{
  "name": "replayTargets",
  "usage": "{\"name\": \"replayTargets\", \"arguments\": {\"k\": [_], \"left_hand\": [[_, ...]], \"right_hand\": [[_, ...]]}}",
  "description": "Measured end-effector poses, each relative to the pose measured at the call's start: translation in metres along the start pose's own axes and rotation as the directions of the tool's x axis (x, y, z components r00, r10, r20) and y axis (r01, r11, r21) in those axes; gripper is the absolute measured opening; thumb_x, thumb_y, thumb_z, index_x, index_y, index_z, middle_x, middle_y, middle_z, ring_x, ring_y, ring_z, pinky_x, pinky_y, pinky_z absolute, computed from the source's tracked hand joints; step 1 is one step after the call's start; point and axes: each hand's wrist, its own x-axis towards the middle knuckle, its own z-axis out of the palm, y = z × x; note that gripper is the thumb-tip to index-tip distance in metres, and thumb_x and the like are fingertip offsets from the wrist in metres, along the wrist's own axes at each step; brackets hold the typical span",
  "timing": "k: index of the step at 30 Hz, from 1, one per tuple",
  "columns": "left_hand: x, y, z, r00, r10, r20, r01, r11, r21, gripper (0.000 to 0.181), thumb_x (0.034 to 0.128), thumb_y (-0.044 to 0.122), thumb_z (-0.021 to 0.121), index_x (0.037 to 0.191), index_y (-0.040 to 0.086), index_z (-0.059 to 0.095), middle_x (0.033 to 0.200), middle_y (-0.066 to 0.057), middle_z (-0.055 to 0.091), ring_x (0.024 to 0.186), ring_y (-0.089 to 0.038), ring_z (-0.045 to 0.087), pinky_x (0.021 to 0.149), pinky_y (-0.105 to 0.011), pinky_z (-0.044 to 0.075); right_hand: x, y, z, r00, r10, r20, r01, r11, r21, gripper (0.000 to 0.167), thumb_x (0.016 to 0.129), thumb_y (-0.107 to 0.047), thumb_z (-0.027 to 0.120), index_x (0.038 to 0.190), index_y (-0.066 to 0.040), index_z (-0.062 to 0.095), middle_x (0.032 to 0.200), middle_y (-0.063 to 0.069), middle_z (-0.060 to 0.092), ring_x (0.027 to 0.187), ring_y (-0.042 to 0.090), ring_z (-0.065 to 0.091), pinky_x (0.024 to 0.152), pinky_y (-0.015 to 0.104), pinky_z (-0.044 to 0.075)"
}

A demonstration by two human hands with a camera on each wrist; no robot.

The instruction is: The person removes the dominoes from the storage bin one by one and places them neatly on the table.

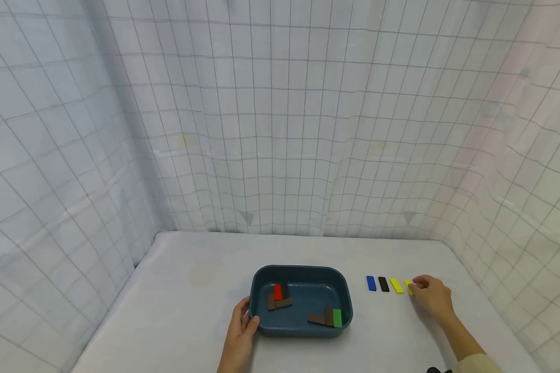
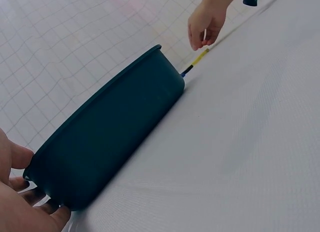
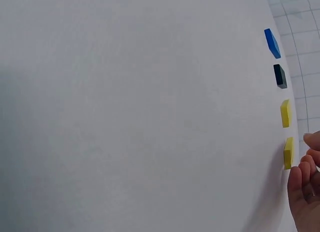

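A dark teal plastic bin (image 1: 303, 331) stands on the table, with small flat rectangular blocks in it. At its left end, my left hand (image 1: 239, 331) grips the wall, thumb at the rim and fingers against the outside. To the right of the bin, a blue block (image 1: 371, 283), a black block (image 1: 383, 284), a yellow block (image 1: 396, 286) and another yellow block (image 3: 288, 153) lie in a row. My right hand (image 1: 431, 298) is at that last yellow block, fingers loosely bent; in the right wrist view the fingertips look apart from it.
Inside the bin, a red block (image 1: 277, 292), a dark block and two brown ones cluster at the left. Two more brown blocks and a green block (image 1: 337, 318) lie at its right front corner. White grid-patterned cloth (image 1: 289, 129) hangs behind and beside the table.
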Motion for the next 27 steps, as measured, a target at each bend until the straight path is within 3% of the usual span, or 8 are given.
{"name": "replayTargets", "arguments": {"k": [6,13,21,27], "left_hand": [[0.001,0.002,0.000,1.000,0.004,0.022,-0.004,1.000,-0.021,0.055,0.1074,-0.002,0.046,0.157,-0.007,0.023,0.163,-0.034,0.019,0.149,-0.051,0.021,0.115,-0.058,0.032],[-0.004,0.003,0.001,1.000,-0.004,0.000,0.004,1.000,-0.031,0.054,0.1071,-0.004,0.045,0.156,-0.008,0.023,0.162,-0.035,0.019,0.148,-0.052,0.021,0.115,-0.059,0.032],[-0.004,0.003,0.000,1.000,-0.018,-0.009,0.017,1.000,-0.018,0.055,0.1075,-0.002,0.046,0.157,-0.007,0.023,0.162,-0.035,0.020,0.148,-0.052,0.023,0.114,-0.059,0.033],[-0.003,0.002,0.000,1.000,-0.024,-0.013,0.024,1.000,-0.013,0.055,0.1074,-0.002,0.046,0.157,-0.007,0.024,0.162,-0.035,0.020,0.148,-0.053,0.022,0.114,-0.059,0.033]], "right_hand": [[-0.006,-0.009,-0.005,0.999,-0.029,0.027,0.028,0.999,0.045,0.036,0.097,-0.018,0.070,0.120,0.010,0.064,0.100,0.015,0.065,0.091,0.032,0.061,0.063,0.027,0.051],[-0.010,-0.037,0.000,0.993,-0.092,0.075,0.087,0.994,0.063,0.037,0.098,-0.021,0.072,0.122,0.007,0.065,0.102,0.015,0.067,0.098,0.036,0.064,0.068,0.026,0.053],[-0.015,-0.068,0.014,0.972,-0.206,0.111,0.197,0.976,0.089,0.035,0.097,-0.021,0.074,0.122,0.003,0.068,0.100,0.008,0.067,0.102,0.034,0.065,0.073,0.032,0.055],[-0.021,-0.090,0.024,0.959,-0.257,0.122,0.243,0.962,0.123,0.032,0.096,-0.018,0.075,0.120,0.001,0.069,0.097,0.006,0.066,0.096,0.028,0.064,0.073,0.028,0.057]]}}
